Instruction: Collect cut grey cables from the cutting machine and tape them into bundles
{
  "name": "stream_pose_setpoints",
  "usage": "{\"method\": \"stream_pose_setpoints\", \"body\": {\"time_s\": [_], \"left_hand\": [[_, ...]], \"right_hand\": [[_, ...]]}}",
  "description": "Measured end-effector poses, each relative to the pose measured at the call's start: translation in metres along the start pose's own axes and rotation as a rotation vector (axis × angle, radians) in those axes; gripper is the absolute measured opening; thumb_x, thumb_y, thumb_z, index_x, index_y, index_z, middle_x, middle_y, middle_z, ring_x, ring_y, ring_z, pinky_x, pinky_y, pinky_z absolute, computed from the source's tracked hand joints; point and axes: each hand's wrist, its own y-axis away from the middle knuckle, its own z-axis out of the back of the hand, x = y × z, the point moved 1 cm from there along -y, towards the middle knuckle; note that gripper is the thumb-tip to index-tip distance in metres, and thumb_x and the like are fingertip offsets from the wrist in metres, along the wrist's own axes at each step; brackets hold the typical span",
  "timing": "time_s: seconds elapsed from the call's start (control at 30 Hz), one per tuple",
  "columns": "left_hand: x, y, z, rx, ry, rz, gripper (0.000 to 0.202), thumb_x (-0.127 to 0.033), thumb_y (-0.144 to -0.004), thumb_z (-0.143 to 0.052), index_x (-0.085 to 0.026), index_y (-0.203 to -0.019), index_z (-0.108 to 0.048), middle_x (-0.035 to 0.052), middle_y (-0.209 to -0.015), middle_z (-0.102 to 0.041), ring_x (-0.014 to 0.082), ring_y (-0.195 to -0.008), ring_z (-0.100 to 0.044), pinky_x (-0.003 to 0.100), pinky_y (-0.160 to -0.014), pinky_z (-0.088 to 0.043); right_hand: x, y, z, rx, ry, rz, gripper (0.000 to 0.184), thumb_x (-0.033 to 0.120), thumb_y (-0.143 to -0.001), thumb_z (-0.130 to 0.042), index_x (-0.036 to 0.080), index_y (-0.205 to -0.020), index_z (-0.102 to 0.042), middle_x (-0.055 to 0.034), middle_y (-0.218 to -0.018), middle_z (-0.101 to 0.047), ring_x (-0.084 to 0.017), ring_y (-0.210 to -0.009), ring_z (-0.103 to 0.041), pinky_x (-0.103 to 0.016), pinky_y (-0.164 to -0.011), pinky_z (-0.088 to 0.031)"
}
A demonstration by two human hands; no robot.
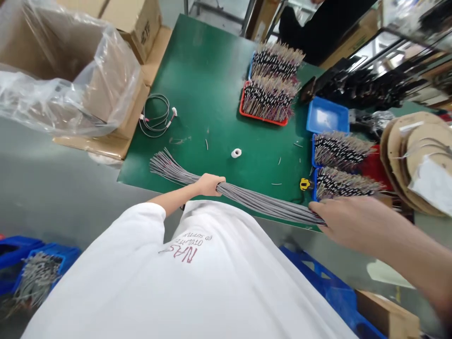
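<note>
Thin wires (270,100), banded black and white, are packed densely in a red tray (263,118) at the far right and in two blue trays (313,153) nearer the right edge. A cardboard box (133,115) at the far left is lined with clear, crinkled plastic (31,96). A grey cable bundle (261,198), splayed at its left end, is held along the near edge of the green table (197,70), encircled mid-length by the left hand (211,184) and clasped toward its right end by the right hand (348,219).
</note>
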Motion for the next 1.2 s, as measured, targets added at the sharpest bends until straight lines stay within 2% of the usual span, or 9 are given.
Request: {"method": "stream_pose_setpoints", "body": {"time_s": [0.27, 0.4, 0.53, 0.6, 0.7, 0.8, 0.93, 1.07, 1.2], "left_hand": [[0.038, 0.008, -0.05, -0.045, -0.159, 0.168, 0.024, -0.023, -0.067, -0.07, -0.024, -0.09, -0.064, 0.0069, -0.086, -0.07, 0.0251, -0.088, -0.065, 0.031, -0.077, -0.04], [0.038, 0.001, -0.051, -0.061, -0.27, 0.155, 0.021, -0.023, -0.073, -0.065, -0.022, -0.094, -0.064, 0.0094, -0.088, -0.069, 0.0253, -0.09, -0.063, 0.032, -0.077, -0.04], [0.033, -0.009, -0.044, -0.056, -0.394, 0.102, 0.022, -0.022, -0.078, -0.06, -0.02, -0.1, -0.064, 0.0097, -0.088, -0.067, 0.0248, -0.09, -0.062, 0.034, -0.075, -0.039], [0.031, -0.012, -0.041, -0.051, -0.451, 0.085, 0.021, -0.022, -0.081, -0.057, -0.02, -0.101, -0.064, 0.0101, -0.088, -0.067, 0.0243, -0.088, -0.061, 0.034, -0.074, -0.039], [0.03, -0.011, -0.04, -0.035, -0.527, 0.063, 0.021, -0.021, -0.085, -0.053, -0.019, -0.102, -0.064, 0.0107, -0.088, -0.066, 0.0238, -0.087, -0.06, 0.035, -0.074, -0.038], [0.028, -0.006, -0.04, -0.018, -0.595, 0.03, 0.021, -0.021, -0.087, -0.05, -0.018, -0.103, -0.063, 0.0109, -0.088, -0.065, 0.0237, -0.087, -0.059, 0.036, -0.075, -0.039], [0.025, 0.0, -0.037, -0.016, -0.669, -0.012, 0.022, -0.019, -0.09, -0.046, -0.018, -0.103, -0.064, 0.0105, -0.086, -0.064, 0.0229, -0.085, -0.059, 0.037, -0.077, -0.039], [0.018, 0.003, -0.035, -0.034, -0.689, 0.013, 0.028, -0.017, -0.092, -0.041, -0.017, -0.11, -0.063, 0.0121, -0.093, -0.067, 0.0234, -0.086, -0.059, 0.038, -0.08, -0.041], [0.008, 0.0, -0.031, -0.045, -0.659, 0.104, 0.024, -0.014, -0.086, -0.048, -0.015, -0.105, -0.062, 0.0191, -0.138, -0.054, 0.0275, -0.108, -0.056, 0.043, -0.09, -0.04]], "right_hand": [[-0.014, -0.063, -0.202, 0.201, -0.425, -0.049, 0.026, 0.026, -0.085, -0.048, 0.023, -0.1, -0.069, -0.0086, -0.093, -0.075, -0.026, -0.085, -0.07, -0.03, -0.069, -0.043], [-0.015, -0.108, -0.267, 0.079, -0.481, -0.011, 0.027, 0.022, -0.085, -0.044, 0.022, -0.099, -0.068, -0.0092, -0.098, -0.073, -0.024, -0.09, -0.068, -0.03, -0.072, -0.044], [-0.024, -0.146, -0.301, -0.021, -0.468, -0.01, 0.036, 0.025, -0.082, -0.052, 0.018, -0.116, -0.065, -0.0139, -0.115, -0.07, -0.029, -0.112, -0.062, -0.037, -0.095, -0.043], [-0.022, -0.163, -0.298, -0.066, -0.474, -0.026, 0.063, 0.034, -0.078, -0.062, 0.014, -0.137, -0.051, -0.0181, -0.136, -0.059, -0.036, -0.132, -0.048, -0.048, -0.108, -0.035], [0.006, -0.195, -0.257, -0.164, -0.606, 0.04, 0.096, 0.05, -0.075, -0.068, 0.011, -0.152, -0.028, -0.0202, -0.154, -0.039, -0.04, -0.146, -0.028, -0.051, -0.114, -0.03], [0.061, -0.238, -0.192, -0.219, -0.88, 0.274, 0.096, 0.056, -0.079, -0.065, 0.019, -0.155, -0.022, -0.0139, -0.151, -0.047, -0.031, -0.139, -0.044, -0.039, -0.109, -0.039], [0.12, -0.287, -0.136, 0.005, -0.964, 0.285, 0.079, 0.051, -0.068, -0.077, 0.02, -0.136, -0.052, -0.0099, -0.121, -0.07, -0.028, -0.107, -0.066, -0.032, -0.085, -0.051], [0.142, -0.296, -0.131, 0.032, -0.915, 0.179, 0.041, 0.036, -0.072, -0.071, 0.022, -0.11, -0.067, -0.0066, -0.102, -0.075, -0.026, -0.091, -0.07, -0.027, -0.069, -0.048], [0.148, -0.292, -0.134, 0.008, -0.88, 0.106, 0.033, 0.034, -0.075, -0.067, 0.022, -0.105, -0.068, -0.0079, -0.099, -0.075, -0.026, -0.09, -0.07, -0.027, -0.067, -0.047]]}}
